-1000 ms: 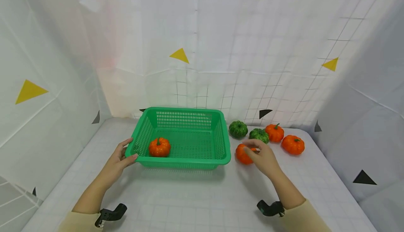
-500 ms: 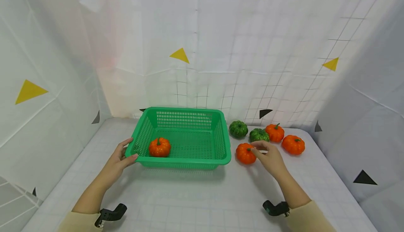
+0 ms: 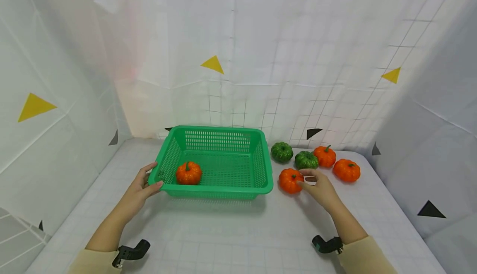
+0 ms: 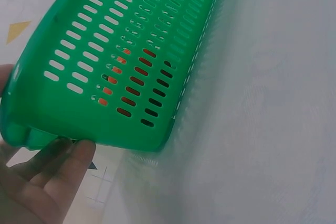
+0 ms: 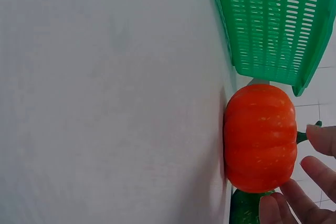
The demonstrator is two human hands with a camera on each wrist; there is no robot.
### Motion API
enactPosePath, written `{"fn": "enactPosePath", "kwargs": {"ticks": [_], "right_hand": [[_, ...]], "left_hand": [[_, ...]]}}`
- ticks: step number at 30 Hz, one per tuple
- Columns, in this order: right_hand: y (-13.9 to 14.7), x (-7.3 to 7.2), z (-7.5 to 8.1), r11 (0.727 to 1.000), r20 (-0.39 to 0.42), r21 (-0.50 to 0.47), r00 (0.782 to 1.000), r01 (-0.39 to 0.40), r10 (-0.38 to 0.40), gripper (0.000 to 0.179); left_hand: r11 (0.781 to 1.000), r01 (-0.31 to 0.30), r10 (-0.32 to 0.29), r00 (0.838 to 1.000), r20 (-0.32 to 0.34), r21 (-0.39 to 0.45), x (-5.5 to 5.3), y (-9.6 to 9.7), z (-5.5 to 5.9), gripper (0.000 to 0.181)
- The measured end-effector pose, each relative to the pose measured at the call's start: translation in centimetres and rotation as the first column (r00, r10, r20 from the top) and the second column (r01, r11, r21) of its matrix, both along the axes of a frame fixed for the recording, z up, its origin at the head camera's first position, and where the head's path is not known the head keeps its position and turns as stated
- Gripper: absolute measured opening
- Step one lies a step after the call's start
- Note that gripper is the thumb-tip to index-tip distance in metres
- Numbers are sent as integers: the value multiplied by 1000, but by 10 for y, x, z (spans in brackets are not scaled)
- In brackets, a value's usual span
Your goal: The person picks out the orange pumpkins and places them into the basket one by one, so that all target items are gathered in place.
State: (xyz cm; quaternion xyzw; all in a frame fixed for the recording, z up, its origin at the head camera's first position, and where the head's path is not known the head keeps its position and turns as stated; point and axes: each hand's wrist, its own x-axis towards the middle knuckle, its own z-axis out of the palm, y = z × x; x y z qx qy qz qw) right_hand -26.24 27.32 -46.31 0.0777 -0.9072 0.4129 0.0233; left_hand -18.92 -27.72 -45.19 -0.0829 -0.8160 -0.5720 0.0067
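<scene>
A green plastic basket stands on the table with one orange pumpkin inside, at its front left. My left hand holds the basket's left front corner, thumb at the front rim and fingers at the side; the left wrist view has the fingers under the rim. Right of the basket, another orange pumpkin sits upright on the table. My right hand is at this pumpkin's right side, fingers loosely bent and not closed round it. In the right wrist view the thumb is by its green stem.
Behind the right hand are two green pumpkins and two more orange pumpkins near the table's far right edge. White sheets hang at the back and both sides. The white table extends in front of the basket.
My right hand has moved right, from over the pumpkin beside the basket to its right side, uncovering it. That pumpkin stays in place. The left hand and basket have not moved.
</scene>
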Motion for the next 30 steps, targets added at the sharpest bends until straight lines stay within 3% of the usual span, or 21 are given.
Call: {"fn": "enactPosePath", "kwargs": {"ticks": [15, 30], "right_hand": [[-3, -2, -5, 996, 124, -88, 992, -27, 38, 76], [-5, -8, -9, 996, 170, -76, 984, -39, 51, 77]], "left_hand": [[1000, -4, 4, 1000, 2, -3, 0, 0, 1, 74], [1000, 3, -3, 1000, 4, 4, 0, 0, 1, 74]]}}
